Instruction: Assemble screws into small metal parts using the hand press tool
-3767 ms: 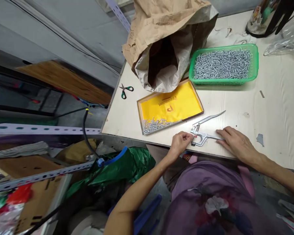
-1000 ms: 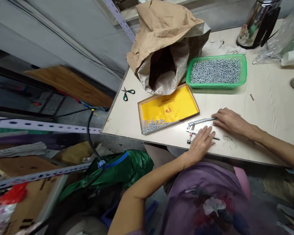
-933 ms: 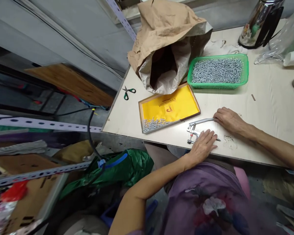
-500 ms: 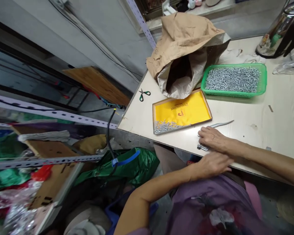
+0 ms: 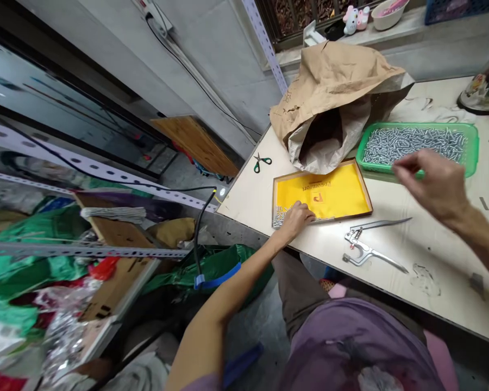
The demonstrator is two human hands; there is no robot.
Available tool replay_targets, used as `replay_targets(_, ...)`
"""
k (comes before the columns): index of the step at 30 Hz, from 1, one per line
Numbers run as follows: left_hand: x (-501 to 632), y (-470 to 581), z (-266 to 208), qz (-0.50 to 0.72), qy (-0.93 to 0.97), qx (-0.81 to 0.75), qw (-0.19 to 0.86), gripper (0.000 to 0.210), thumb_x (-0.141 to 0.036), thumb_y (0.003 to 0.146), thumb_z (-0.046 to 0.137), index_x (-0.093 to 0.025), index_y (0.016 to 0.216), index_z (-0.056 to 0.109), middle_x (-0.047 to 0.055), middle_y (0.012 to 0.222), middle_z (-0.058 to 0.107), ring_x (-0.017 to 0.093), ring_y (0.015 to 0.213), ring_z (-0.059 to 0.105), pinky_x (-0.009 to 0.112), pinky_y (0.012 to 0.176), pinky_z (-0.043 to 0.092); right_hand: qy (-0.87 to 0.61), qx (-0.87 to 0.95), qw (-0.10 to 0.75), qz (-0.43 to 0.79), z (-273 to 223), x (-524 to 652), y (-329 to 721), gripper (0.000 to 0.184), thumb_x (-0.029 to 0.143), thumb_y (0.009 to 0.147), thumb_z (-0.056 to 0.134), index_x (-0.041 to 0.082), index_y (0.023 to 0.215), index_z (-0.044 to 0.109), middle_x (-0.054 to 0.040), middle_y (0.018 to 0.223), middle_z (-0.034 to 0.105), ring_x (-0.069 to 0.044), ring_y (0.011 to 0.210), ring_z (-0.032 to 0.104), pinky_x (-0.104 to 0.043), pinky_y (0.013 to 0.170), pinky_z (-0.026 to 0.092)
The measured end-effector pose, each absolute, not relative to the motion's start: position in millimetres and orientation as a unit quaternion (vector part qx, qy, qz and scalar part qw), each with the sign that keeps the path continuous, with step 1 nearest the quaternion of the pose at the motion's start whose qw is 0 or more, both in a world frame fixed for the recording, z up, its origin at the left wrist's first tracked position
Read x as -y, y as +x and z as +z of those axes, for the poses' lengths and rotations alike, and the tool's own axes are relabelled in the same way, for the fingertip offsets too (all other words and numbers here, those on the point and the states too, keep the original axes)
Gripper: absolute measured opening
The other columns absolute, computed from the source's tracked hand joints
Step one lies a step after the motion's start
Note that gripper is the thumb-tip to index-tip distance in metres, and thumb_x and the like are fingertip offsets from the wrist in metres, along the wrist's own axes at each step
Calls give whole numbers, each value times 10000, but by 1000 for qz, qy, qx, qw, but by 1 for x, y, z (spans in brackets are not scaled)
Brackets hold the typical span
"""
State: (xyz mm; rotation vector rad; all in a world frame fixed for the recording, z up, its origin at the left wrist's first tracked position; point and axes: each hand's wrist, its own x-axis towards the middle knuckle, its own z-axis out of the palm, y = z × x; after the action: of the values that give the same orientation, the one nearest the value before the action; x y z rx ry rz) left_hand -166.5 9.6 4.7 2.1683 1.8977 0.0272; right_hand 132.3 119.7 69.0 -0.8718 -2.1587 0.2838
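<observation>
At the near edge of the shallow cardboard tray (image 5: 369, 209), my left hand (image 5: 296, 218) has its fingers curled down at a pile of small silver metal pieces (image 5: 277, 215); what its fingertips hold is hidden. My right hand (image 5: 438, 187) hovers, somewhat blurred, in front of the green plastic basket (image 5: 471, 157), its thumb and fingers drawn together; I cannot make out anything between them. The basket is filled with similar silver pieces (image 5: 419, 142). Silver spring-loaded pliers (image 5: 364, 252) lie on the table between the hands, jaws to the left and handles spread, touched by neither hand.
A big brown paper sack (image 5: 342, 76) lies with its mouth toward me, behind the tray. Green-handled scissors (image 5: 261, 163) rest near the table's (image 5: 244, 190) left edge. A kettle (image 5: 483, 92) stands at the back right. Shelving and a green bag (image 5: 244, 260) are on the left.
My right hand has left the pliers and moved up and right to the basket. My left hand has gone from near my lap to the pile in the tray. The view has shifted.
</observation>
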Motion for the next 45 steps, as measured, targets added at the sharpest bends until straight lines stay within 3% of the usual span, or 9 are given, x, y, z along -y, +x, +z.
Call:
replay_targets(5,-24,-169,8,-59,774,-605,176,160,-182,879,592,-158,794,726,89,857,641,212,907,534,271,733,447,-415,858,298,56,78,-136,164,376,478,972,349,304,1212,581,-120,1041,570,-327,885,590,-555,822,488)
replay_targets(9,-29,-173,5,-32,755,-630,181,194,-139,870,532,-130,742,677,97,821,617,207,866,553,289,759,458,-350,885,300,70,54,-106,167,303,382,982,374,243,1075,627,-135,1024,590,-325,976,604,-497,819,530)
replay_targets(14,-33,-183,3,114,675,-696,214,140,-136,830,568,-143,702,626,54,764,612,168,782,565,281,753,469,-320,882,322,125,35,-89,156,202,301,951,480,215,963,662,-96,975,659,-236,889,659,-380,766,552)
replay_targets(19,-36,-183,7,325,442,-712,438,183,-268,813,672,-124,728,600,-21,622,555,76,533,506,197,537,434,-318,847,304,299,26,-94,99,220,263,923,500,198,935,710,-72,920,720,-195,782,675,-330,724,541)
replay_targets(22,-33,-176,10,401,343,-653,544,317,-360,728,792,-105,764,605,-27,623,568,56,514,520,177,514,451,-316,800,298,413,18,-92,47,228,235,912,499,185,948,718,-66,946,734,-164,717,677,-292,684,525)
replay_targets(26,-24,-169,13,443,282,-592,611,374,-362,656,859,-98,749,610,-28,616,581,46,517,543,168,534,483,-314,757,316,478,8,-85,-4,177,259,880,550,179,860,707,-32,779,715,-155,680,659,-265,653,495)
replay_targets(33,-8,-163,12,503,309,-611,528,415,-364,621,871,-101,855,651,-1,695,656,70,562,586,212,596,520,-326,723,311,524,5,-85,-20,96,248,782,596,188,712,623,1,648,654,-139,599,601,-249,587,449)
replay_targets(39,-10,-156,19,431,454,-697,350,298,-322,621,855,-134,643,626,-33,589,615,69,523,550,184,527,436,-315,752,314,487,10,-82,-13,93,244,765,565,188,717,622,1,683,662,-140,654,594,-253,625,444)
replay_targets(45,-12,-160,23,424,358,-659,507,276,-307,692,821,-103,727,638,-27,584,608,67,496,549,211,551,483,-294,743,302,520,13,-85,-8,101,261,773,563,184,731,613,6,632,647,-132,592,599,-248,603,461)
